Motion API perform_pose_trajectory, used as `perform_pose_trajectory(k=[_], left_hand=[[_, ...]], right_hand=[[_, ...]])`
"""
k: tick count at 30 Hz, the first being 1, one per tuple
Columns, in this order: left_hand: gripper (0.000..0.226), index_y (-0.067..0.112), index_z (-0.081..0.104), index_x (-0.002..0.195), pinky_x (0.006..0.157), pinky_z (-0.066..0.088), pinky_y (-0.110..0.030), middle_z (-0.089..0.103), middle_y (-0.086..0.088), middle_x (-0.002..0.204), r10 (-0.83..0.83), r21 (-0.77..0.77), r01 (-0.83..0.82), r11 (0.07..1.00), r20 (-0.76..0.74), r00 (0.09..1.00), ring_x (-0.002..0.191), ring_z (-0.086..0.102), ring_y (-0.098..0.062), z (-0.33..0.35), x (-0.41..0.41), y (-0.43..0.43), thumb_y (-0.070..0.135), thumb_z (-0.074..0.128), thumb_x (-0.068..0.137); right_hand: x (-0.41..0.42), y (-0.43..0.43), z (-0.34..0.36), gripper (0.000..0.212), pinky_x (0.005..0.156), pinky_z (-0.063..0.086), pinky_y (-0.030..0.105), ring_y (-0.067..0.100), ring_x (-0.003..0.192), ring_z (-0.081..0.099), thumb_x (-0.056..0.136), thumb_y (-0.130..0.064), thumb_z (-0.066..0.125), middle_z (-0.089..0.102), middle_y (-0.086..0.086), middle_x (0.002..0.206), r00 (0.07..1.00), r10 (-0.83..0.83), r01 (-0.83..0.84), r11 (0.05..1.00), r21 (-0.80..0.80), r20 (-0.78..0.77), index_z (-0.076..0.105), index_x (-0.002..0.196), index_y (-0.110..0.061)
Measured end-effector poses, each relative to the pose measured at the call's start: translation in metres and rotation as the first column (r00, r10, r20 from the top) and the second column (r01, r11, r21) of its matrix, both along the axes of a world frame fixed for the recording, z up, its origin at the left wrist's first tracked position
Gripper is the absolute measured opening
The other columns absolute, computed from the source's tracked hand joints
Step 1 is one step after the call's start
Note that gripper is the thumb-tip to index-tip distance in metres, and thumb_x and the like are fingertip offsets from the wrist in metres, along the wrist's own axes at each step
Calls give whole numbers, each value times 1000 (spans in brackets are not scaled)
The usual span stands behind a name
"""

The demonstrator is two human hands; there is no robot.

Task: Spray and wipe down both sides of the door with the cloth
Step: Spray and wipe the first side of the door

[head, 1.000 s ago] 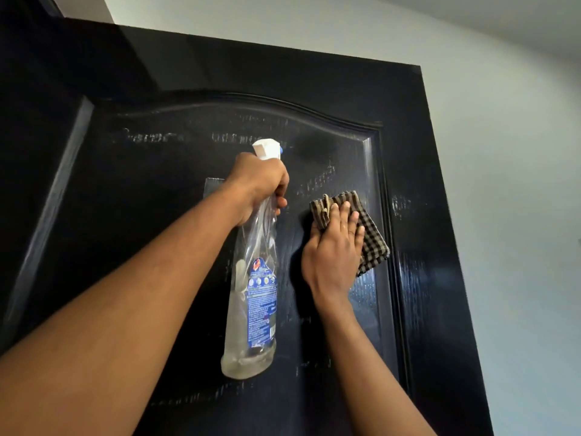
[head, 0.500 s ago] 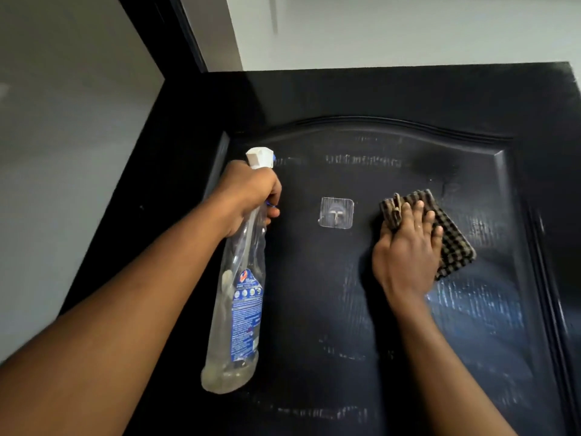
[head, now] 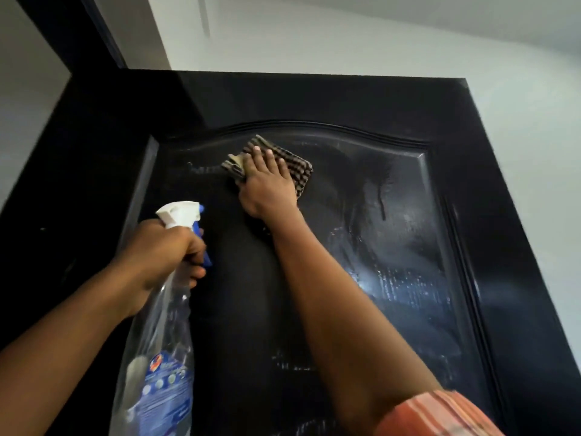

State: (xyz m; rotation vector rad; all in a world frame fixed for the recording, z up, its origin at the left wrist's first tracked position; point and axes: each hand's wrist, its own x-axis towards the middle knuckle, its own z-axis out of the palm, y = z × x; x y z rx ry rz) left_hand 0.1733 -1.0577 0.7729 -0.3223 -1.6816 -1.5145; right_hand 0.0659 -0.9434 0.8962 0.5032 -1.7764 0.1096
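Flat-fingered right hand (head: 267, 187) has swept the brown checked cloth (head: 300, 171) to upper centre of the black panelled door (head: 314, 99); left grip (head: 163, 250) clamps the clear plastic spray bottle (head: 163, 350). Top looks nearly wiped.

Bottom of spray bottle (head: 157, 350) cropped, cloth (head: 300, 173) partly under right hand (head: 267, 187)

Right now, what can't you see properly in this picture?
Head view:
- Spray bottle: its bottom is cut off by the lower edge; its label is too blurred to read.
- Checked cloth: the middle is hidden under the right hand.
- Black door: its lower part runs off the frame, and its other side faces away.
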Motion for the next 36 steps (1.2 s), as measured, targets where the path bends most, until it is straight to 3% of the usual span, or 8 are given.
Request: perform_pose_trajectory(k=[5,9,13,20,25,29,32,36], left_hand=[[32,-1,65,98,47,47,-27,71,-18,91,-68,10,68,998,31,997,42,55,-16,-8,-9,2,-10,51,71],[31,1,67,97,47,48,-29,73,-18,96,-119,37,117,992,65,991,44,56,-17,-18,-15,5,-10,52,72],[31,0,67,97,49,47,-30,71,-21,99,-135,55,131,990,76,988,45,55,-18,-25,-14,2,-11,51,72],[33,1,66,98,49,45,-31,70,-22,98,-85,68,80,994,74,994,45,54,-19,-42,-4,-23,-13,51,73],[33,2,66,97,52,47,-33,71,-21,97,-44,77,38,996,77,996,46,55,-20,-45,-9,-36,-12,52,72],[34,2,67,97,51,48,-32,72,-19,96,-47,82,41,996,79,996,47,57,-18,-45,-13,-35,-11,52,70],[34,2,67,96,52,47,-31,72,-19,97,-70,101,62,993,82,994,45,55,-18,-44,-14,-40,-11,52,69],[33,0,67,95,51,47,-30,71,-21,98,-77,101,69,993,81,994,46,55,-19,-47,-12,-49,-11,52,68]], right_hand=[[-5,100,2,61,121,0,42,24,150,-1,101,-36,31,2,3,164,997,-64,71,946,-317,34,11,156,-18],[-17,185,-16,62,120,3,45,28,150,0,102,-41,28,4,6,164,987,-136,154,706,-691,81,13,155,-12],[-16,173,-3,62,120,1,48,33,150,0,101,-38,26,5,9,163,987,-107,162,601,-783,123,16,154,-8],[-10,15,26,62,121,-2,43,28,150,-3,101,-35,31,1,6,164,997,-72,63,976,-209,-39,9,156,-14],[-8,-21,9,59,120,1,39,22,150,4,102,-43,30,8,-1,163,994,-44,64,974,218,-97,16,156,-21],[-9,44,21,62,119,4,40,23,150,6,98,-36,36,9,0,163,996,-58,48,989,-142,-71,17,155,-21],[-15,117,16,64,120,1,45,28,150,1,100,-37,35,6,6,163,994,-109,101,819,-565,20,14,155,-12],[-20,131,16,63,120,-1,48,31,150,0,101,-40,29,6,8,163,990,-117,140,698,-702,81,17,154,-8]])
